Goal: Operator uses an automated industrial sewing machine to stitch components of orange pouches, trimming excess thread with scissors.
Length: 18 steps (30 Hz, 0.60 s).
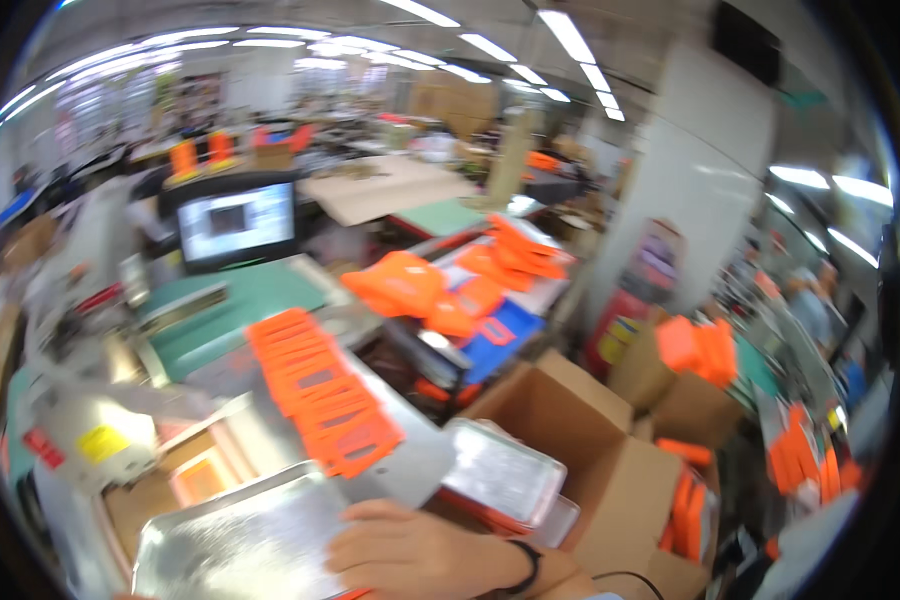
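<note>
A shiny silver, shallow rectangular metal tray (pixel 240 545) fills the lower left. My right hand (pixel 415 550), wearing a dark wristband, has its fingers bent over the tray's right edge; its thumb is hidden. A bit of orange shows beneath this hand at the lower edge. Of my left hand only a skin-coloured sliver seems to show below the tray's lower left corner, with the fingers hidden. Just beyond the tray lies a strip of orange sheets with cut-out slots (pixel 325 395). To the right of my hand sits a second silver tray (pixel 500 475).
An open cardboard box (pixel 630 500) stands at the right, with orange pieces (pixel 688 510) beside it. A pile of orange parts (pixel 410 290) and a blue tray (pixel 505 340) lie farther back. There are also a monitor (pixel 237 222), a green mat (pixel 230 315) and a white pillar (pixel 705 160).
</note>
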Motion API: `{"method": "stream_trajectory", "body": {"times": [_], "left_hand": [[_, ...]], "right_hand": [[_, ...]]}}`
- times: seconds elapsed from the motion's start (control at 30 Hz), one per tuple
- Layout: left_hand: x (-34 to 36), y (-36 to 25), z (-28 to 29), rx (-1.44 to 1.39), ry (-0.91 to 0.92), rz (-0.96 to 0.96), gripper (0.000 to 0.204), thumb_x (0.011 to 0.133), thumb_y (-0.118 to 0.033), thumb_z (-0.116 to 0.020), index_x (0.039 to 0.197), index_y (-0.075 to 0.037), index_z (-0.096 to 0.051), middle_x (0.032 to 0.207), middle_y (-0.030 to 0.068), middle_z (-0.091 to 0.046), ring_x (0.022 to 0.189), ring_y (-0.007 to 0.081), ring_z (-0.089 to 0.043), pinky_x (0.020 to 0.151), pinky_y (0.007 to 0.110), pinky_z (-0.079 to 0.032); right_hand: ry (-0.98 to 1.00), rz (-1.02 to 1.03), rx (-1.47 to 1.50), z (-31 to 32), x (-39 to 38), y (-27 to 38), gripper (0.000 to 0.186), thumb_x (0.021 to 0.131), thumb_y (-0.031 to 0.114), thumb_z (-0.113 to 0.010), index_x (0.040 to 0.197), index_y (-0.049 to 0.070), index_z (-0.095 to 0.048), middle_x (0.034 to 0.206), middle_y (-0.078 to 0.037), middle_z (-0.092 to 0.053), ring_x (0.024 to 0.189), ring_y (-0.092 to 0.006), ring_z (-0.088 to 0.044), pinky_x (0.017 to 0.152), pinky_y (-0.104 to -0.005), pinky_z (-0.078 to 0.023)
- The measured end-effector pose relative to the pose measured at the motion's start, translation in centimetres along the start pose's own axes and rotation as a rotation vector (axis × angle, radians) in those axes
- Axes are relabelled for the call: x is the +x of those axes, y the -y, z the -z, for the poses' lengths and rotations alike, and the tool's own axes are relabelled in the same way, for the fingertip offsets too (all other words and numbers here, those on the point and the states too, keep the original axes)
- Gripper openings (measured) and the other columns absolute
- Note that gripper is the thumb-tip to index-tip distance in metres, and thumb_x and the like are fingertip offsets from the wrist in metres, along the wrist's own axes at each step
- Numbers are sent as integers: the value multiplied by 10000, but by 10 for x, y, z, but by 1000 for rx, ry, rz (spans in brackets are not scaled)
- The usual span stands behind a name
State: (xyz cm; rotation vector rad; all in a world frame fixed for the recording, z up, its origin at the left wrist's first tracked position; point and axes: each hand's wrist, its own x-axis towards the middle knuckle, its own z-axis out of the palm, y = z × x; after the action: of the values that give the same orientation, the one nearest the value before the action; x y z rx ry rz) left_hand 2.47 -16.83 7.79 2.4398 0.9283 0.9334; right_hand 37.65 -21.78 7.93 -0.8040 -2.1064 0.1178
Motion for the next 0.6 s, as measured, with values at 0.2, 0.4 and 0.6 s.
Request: {"method": "stream_trajectory", "body": {"times": [0.2, 0.4, 0.6], "left_hand": [[-29, 17, 5, 3, -105, 92, 159, 868, -174, -718, 867, -31, -648, 934, 158, -674, 887, 349, -636, 783, 397, -499], [-51, 40, 3, 189, -216, 171, 212, 737, -232, -800, 835, -92, -675, 886, 26, -729, 834, 254, -683, 774, 346, -524], [-42, 54, 11, 204, -191, 203, 238, 728, -159, -805, 906, -70, -675, 923, 50, -711, 829, 279, -655, 770, 362, -534]], "right_hand": [[156, -185, -64, -17, 8, -7, 215, 774, 130, -777, 949, 72, -666, 1074, -116, -665, 1063, -325, -622, 986, -463, -456], [298, -149, 43, -53, 27, -41, 196, 794, 55, -736, 968, 41, -647, 1062, -83, -677, 1047, -305, -627, 953, -448, -479], [310, -107, 3, -73, 51, -64, 234, 739, 31, -759, 945, 47, -649, 1063, -86, -694, 1054, -303, -646, 935, -422, -504]]}}
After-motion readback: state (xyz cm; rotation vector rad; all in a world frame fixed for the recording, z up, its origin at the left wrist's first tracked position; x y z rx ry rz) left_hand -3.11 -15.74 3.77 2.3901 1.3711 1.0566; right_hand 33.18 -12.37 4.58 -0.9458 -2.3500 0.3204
